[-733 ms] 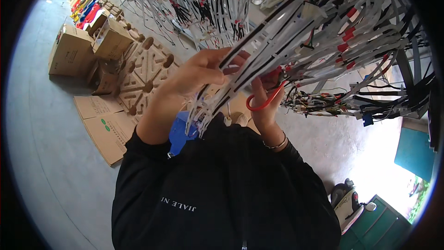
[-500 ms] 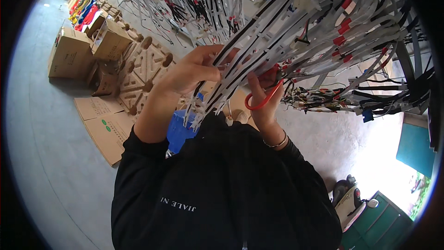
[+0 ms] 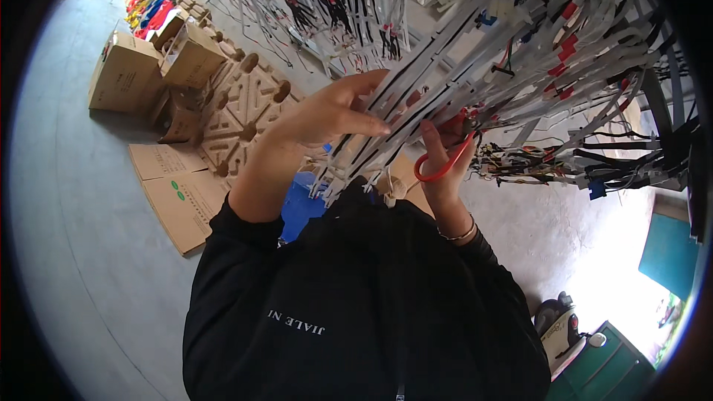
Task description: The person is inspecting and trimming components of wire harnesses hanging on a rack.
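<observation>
A bundle of wire harnesses (image 3: 416, 96) in white and clear sleeving with black strips slants down from the upper right to loose ends near my chest. My left hand (image 3: 334, 113) grips the bundle from the left, its thumb laid across the wires and its other fingers partly behind them. On the bundle's right side, my right hand (image 3: 443, 167) holds red-handled scissors (image 3: 431, 177) by the loops. The thumb of that hand lies close against the wires; the scissor blades are hidden.
More wire harnesses (image 3: 349, 0) hang at the top, and a darker bunch (image 3: 535, 162) hangs at the right. On the left are cardboard boxes (image 3: 122, 74), a moulded brown pallet (image 3: 249, 104) and flattened cardboard (image 3: 174, 193). A blue container (image 3: 301, 208) sits below my left forearm.
The whole view has shifted, so the hands and wires appear a little further right. My left thumb now stretches further across the bundle. The scissors remain in my right hand.
</observation>
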A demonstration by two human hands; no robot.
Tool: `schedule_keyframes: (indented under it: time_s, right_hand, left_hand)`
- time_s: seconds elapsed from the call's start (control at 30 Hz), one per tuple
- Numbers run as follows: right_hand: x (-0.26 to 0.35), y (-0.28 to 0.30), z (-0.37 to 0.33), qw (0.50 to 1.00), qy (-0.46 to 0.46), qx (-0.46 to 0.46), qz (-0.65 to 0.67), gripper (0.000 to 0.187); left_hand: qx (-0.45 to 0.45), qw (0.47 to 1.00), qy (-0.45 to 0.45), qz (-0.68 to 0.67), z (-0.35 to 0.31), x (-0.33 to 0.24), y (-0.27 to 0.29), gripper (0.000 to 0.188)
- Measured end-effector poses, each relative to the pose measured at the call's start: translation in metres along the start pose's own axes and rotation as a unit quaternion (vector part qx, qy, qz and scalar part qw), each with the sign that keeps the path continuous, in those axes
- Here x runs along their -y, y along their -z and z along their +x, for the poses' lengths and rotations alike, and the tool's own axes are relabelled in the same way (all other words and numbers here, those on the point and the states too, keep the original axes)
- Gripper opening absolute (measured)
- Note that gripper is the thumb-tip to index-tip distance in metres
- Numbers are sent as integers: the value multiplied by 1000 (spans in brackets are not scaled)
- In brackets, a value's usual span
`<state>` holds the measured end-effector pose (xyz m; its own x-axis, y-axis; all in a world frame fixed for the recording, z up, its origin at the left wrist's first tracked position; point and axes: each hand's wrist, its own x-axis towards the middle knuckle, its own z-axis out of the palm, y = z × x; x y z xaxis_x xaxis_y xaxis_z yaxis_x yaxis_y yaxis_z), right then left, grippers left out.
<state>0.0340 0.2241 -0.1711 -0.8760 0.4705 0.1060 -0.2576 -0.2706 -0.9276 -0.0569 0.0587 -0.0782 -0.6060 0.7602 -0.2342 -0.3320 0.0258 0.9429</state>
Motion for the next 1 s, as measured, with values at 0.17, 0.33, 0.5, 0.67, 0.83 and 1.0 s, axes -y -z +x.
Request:
schedule_keyframes:
  time_s: [0.17,0.33,0.5,0.67,0.83,1.0]
  right_hand:
    - [10,4,-2,999,0,13,-52,21]
    - [13,-5,1,1000,4,10,22,22]
    - [17,6,-2,997,-16,44,-60,22]
    - [16,6,-3,999,-34,33,14,24]
    - [5,17,-7,996,-34,81,-7,26]
    - [4,6,-26,998,-25,59,24,38]
  left_hand:
    - [-14,1000,14,3,-3,2,0,66]
    - [26,1000,8,-11,-5,-9,-8,56]
    - [-164,964,32,207,11,-3,-26,45]
    - [-168,934,-109,296,21,22,-22,50]
    - [-174,949,-51,260,26,28,-20,44]
    - [-76,968,-67,231,34,36,-6,56]
